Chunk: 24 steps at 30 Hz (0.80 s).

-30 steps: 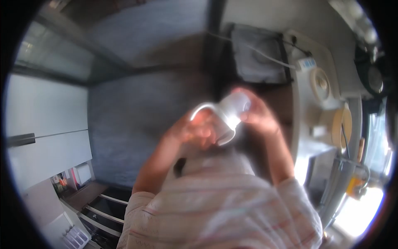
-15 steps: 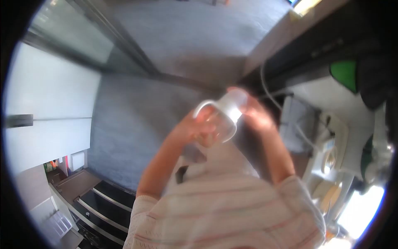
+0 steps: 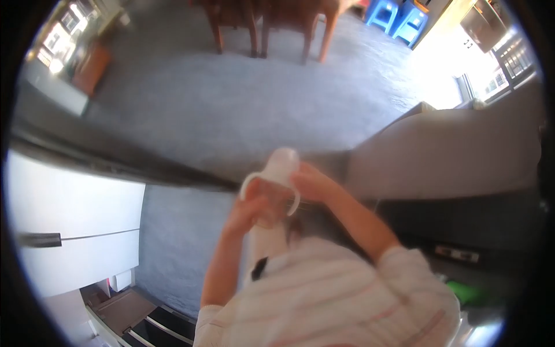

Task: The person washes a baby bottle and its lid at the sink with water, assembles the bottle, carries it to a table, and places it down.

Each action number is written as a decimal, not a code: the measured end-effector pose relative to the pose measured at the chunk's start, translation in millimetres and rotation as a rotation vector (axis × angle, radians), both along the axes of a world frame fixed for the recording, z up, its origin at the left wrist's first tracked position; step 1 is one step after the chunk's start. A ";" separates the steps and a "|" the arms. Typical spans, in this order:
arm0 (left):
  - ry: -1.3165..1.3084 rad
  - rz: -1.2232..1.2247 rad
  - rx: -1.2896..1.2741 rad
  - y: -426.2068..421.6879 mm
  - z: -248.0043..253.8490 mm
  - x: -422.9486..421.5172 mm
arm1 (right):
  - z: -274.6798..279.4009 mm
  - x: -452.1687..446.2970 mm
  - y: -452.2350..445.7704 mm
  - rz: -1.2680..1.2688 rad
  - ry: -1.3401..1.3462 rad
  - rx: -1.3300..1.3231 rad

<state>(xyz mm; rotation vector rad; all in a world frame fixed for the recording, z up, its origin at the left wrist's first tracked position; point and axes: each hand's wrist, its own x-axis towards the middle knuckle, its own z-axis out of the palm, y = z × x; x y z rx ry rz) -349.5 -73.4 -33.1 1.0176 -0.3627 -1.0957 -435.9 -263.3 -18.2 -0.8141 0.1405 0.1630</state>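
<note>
A baby bottle (image 3: 275,203) with a clear body and two curved white handles is held out in front of my waist, tilted away from me. My left hand (image 3: 248,211) is closed around the bottle's body, inside one handle. At the top, my right hand (image 3: 313,182) has its fingers closed on the side of the white cap (image 3: 283,163). Motion blur hides the exact fingertip contact and whatever the bottle contains.
A doorway with a dark frame (image 3: 167,172) lies ahead, and grey floor (image 3: 243,104) stretches beyond it. Wooden chairs (image 3: 265,17) and blue stools (image 3: 410,22) stand farther off. White cabinet doors (image 3: 92,214) are on the left; a brownish wall (image 3: 445,153) rises on the right.
My view has swung forward and up, bringing the chairs, stools and far room into sight. The counter on the right has mostly left view. Both hands still hold the bottle.
</note>
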 end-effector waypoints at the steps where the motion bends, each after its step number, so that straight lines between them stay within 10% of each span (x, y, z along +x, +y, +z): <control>1: -0.016 -0.034 0.048 -10.8 -0.6 23.9 | -6.1 18.8 -10.6 -0.104 0.088 -0.154; 11: 0.304 -0.148 -0.235 -155.6 59.3 202.7 | 54.2 172.6 -158.8 -0.346 -0.074 -0.029; 24: -0.154 0.182 0.090 -271.0 18.0 404.2 | 82.9 414.7 -333.8 -0.269 -0.248 -0.609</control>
